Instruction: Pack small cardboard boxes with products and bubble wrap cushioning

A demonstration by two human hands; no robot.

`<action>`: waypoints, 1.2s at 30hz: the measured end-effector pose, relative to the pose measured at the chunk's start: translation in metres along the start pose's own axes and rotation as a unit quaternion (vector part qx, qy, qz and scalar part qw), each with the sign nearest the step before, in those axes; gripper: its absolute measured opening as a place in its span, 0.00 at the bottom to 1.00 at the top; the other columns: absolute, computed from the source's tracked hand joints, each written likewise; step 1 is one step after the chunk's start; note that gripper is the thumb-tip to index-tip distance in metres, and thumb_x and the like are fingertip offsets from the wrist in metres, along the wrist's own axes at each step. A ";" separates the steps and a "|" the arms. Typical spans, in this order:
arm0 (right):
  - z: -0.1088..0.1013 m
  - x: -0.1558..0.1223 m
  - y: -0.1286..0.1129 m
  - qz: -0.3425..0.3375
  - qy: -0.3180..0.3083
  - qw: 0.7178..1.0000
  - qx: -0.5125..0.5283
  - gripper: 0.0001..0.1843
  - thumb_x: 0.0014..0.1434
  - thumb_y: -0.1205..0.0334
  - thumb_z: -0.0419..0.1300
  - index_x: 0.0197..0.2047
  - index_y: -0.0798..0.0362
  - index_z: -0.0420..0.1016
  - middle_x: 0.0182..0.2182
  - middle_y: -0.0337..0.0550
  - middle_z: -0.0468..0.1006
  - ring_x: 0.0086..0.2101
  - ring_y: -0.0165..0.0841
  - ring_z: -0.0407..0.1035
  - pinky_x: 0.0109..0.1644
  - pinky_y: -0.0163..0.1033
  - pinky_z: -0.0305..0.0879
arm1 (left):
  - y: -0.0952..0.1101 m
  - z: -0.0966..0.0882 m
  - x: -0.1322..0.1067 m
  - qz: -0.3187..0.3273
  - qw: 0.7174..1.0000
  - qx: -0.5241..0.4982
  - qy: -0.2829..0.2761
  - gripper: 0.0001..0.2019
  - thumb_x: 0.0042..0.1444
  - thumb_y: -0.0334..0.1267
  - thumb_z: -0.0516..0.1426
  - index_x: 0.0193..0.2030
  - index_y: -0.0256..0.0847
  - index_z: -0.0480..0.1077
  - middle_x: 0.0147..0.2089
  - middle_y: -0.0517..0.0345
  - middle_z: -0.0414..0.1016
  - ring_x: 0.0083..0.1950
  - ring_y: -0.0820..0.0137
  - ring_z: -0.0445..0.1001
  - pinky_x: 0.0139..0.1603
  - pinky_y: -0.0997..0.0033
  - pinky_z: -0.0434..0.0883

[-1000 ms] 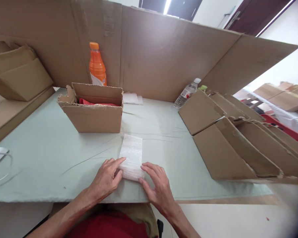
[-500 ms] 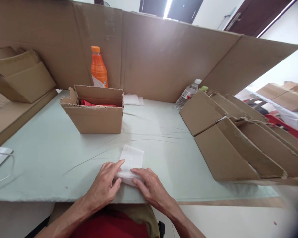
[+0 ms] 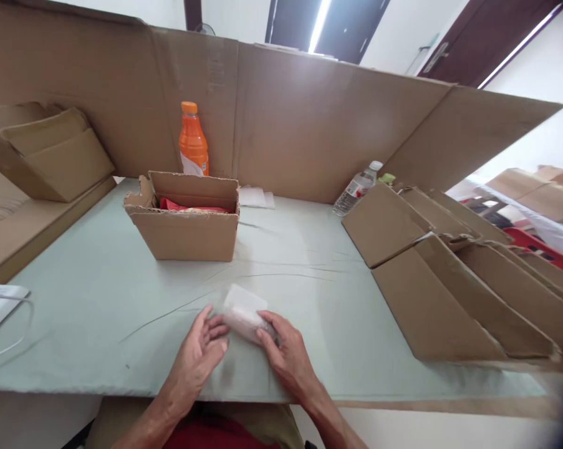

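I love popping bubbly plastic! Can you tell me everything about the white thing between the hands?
It is a small bubble wrap roll, whitish and half see-through, soft plastic by its look, with a flat flap sticking out on the far side. It lies on the pale green table near the front edge. The left hand touches its left end with fingertips; the right hand curls fingers over its right end.
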State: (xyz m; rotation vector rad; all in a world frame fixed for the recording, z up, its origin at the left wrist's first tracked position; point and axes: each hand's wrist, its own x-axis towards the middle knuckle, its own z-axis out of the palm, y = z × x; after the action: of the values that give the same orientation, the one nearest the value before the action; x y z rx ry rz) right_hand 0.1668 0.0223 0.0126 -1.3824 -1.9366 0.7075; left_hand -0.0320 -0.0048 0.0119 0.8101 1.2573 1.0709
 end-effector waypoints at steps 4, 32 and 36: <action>-0.001 -0.013 -0.011 0.015 -0.063 0.994 0.087 0.12 0.65 0.60 0.57 0.50 0.49 0.77 0.45 0.46 0.82 0.45 0.39 0.76 0.51 0.42 0.72 | 0.011 0.011 -0.008 -0.045 0.997 -0.060 -0.006 0.43 0.51 0.40 0.61 0.72 0.38 0.49 0.49 0.53 0.75 0.46 0.67 0.73 0.51 0.69 0.69; -0.101 0.160 -0.075 -0.168 0.260 0.937 -0.160 0.13 0.60 0.52 0.65 0.45 0.48 0.76 0.36 0.39 0.82 0.31 0.33 0.74 0.36 0.34 0.69 | 0.095 -0.090 0.105 0.625 0.588 0.433 0.277 0.28 0.51 0.16 0.57 0.60 0.34 0.65 0.40 0.48 0.78 0.46 0.61 0.76 0.64 0.38 0.61; -0.051 0.229 -0.126 -0.302 0.096 0.933 -0.170 0.07 0.61 0.62 0.61 0.44 0.51 0.74 0.39 0.43 0.81 0.36 0.33 0.74 0.39 0.35 0.67 | 0.095 -0.091 0.109 0.623 0.607 0.411 0.273 0.27 0.51 0.16 0.57 0.59 0.33 0.65 0.41 0.47 0.78 0.48 0.61 0.76 0.64 0.37 0.61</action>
State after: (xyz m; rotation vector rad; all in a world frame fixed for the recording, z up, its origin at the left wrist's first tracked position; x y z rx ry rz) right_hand 0.0763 0.2057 0.1831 -0.9003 -2.2184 -0.0584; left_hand -0.1405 0.1217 0.0493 2.4626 1.7099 1.9398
